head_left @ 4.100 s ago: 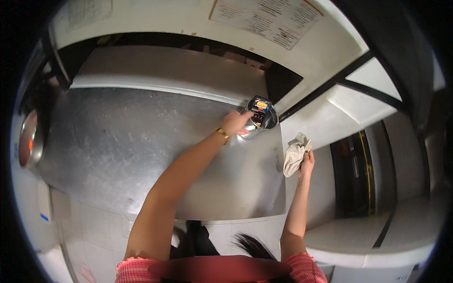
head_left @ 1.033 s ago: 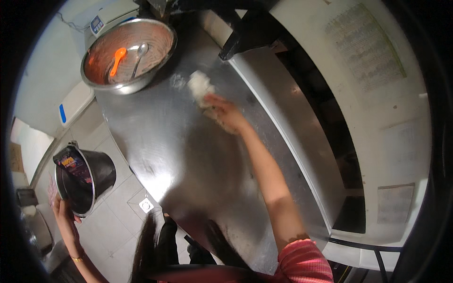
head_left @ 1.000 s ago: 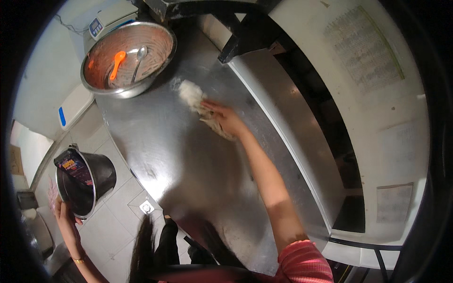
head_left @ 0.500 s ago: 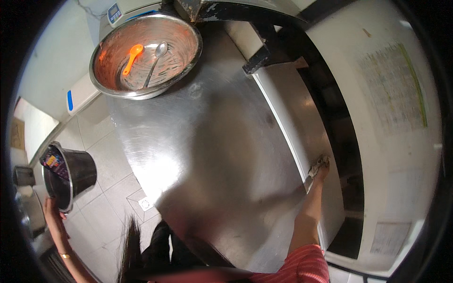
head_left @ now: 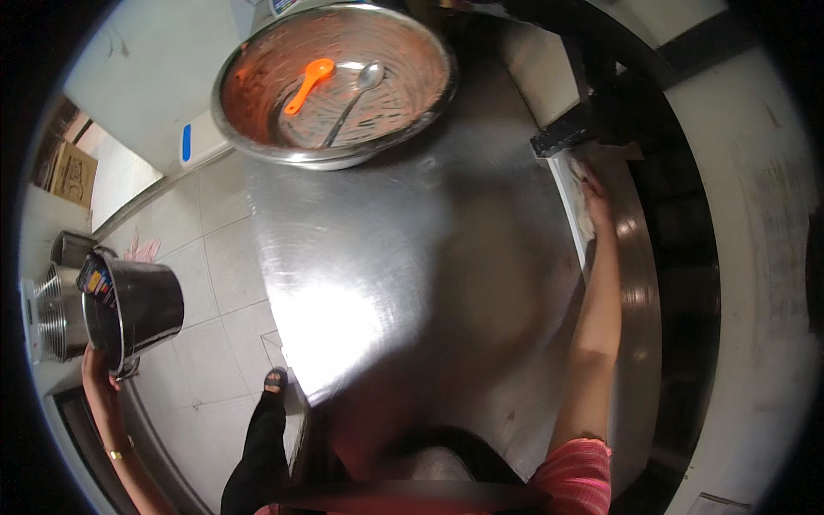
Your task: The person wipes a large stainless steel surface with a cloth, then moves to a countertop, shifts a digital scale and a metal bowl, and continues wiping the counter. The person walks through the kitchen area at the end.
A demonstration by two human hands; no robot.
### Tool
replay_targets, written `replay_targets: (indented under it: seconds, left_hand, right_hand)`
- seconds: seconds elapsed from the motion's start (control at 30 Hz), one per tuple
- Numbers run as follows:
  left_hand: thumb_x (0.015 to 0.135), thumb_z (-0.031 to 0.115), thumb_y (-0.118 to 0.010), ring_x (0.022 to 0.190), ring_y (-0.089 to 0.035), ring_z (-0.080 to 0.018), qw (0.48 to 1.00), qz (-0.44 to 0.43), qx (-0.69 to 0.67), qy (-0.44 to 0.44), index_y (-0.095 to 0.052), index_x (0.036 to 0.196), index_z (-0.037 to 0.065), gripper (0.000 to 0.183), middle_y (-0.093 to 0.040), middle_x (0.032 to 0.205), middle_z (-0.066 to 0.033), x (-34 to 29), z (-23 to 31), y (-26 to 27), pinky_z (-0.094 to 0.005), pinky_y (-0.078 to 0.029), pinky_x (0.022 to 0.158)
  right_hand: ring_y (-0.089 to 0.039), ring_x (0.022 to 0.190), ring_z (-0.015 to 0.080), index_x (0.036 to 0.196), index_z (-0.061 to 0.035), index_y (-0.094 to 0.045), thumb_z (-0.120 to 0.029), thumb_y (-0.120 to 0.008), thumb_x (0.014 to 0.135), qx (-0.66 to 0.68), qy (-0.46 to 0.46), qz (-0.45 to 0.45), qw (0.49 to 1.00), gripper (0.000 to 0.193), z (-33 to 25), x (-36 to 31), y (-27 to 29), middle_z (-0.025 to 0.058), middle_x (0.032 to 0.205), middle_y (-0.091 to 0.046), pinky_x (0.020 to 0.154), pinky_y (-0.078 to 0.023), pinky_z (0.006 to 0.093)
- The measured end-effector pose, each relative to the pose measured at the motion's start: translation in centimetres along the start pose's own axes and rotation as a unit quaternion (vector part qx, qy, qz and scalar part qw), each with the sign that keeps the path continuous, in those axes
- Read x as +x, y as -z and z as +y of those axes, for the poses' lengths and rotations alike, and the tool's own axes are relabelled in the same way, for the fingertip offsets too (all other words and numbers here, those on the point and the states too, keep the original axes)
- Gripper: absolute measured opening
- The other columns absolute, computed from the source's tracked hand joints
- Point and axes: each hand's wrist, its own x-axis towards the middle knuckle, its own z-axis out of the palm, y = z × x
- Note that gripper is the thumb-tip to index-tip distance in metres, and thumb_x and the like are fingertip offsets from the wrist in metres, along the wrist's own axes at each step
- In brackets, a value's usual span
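Observation:
At the far left, a tilted steel bucket hangs over the floor, its mouth facing left. The fingers of my left hand are closed on the lower part of its rim. A dark, colourful flat object shows at the bucket's mouth; its kind is unclear. My right arm reaches to the far right, where my right hand presses a pale crumpled cloth on the ledge along the steel table's right edge. Part of the cloth is hidden beneath the hand.
A large steel bowl with orange smears stands at the table's far end. An orange scoop and a metal spoon lie inside. Stacked metal pans stand beyond the bucket. A black bracket juts out beyond my right hand.
My right hand has slid the cloth away from me along the ledge, toward the black bracket. My left hand still grips the bucket. The whole view has shifted.

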Motion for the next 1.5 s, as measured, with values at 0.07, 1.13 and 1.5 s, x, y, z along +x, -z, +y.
replay_targets:
  seconds: [0.07,1.13,1.5]
  left_hand:
    - [0.094,0.033,-0.044,0.053,-0.038,0.0015,0.999,0.049,-0.009,-0.012,-0.058,0.111,0.006,0.034,-0.054,0.083,0.0054,-0.4,0.5,-1.7,-0.0141,-0.029,0.041]
    - [0.084,0.011,-0.046,0.037,-0.051,-0.0133,0.971,-0.217,-0.093,-0.04,-0.053,0.085,0.003,0.01,-0.056,0.061,-0.0043,8.3,-3.7,-1.7,-0.0237,-0.043,0.035]
    - [0.084,0.013,-0.045,0.04,-0.052,-0.0135,0.943,-0.311,0.003,-0.121,-0.05,0.078,0.003,0.012,-0.052,0.058,-0.0033,8.0,4.9,-6.1,-0.0246,-0.044,0.037]
  right_hand:
    - [-0.033,0.135,0.0222,0.137,-0.0075,-0.042,-0.008,-0.044,0.091,0.001,0.121,-0.022,0.992,0.046,-4.2,-1.2,-3.3,0.0126,0.144,-0.038,0.108,-0.025,0.0293]
    - [-0.05,0.119,0.0311,0.124,-0.0036,-0.054,0.003,-0.042,0.087,0.08,0.185,-0.137,0.97,0.039,-34.0,-15.8,-53.1,0.0154,0.129,-0.052,0.102,-0.039,0.0376]
    - [-0.052,0.115,0.0332,0.125,-0.0024,-0.053,0.005,-0.044,0.082,0.185,0.193,0.12,0.956,0.044,-32.5,-30.6,-32.8,0.0191,0.127,-0.052,0.1,-0.04,0.0366]
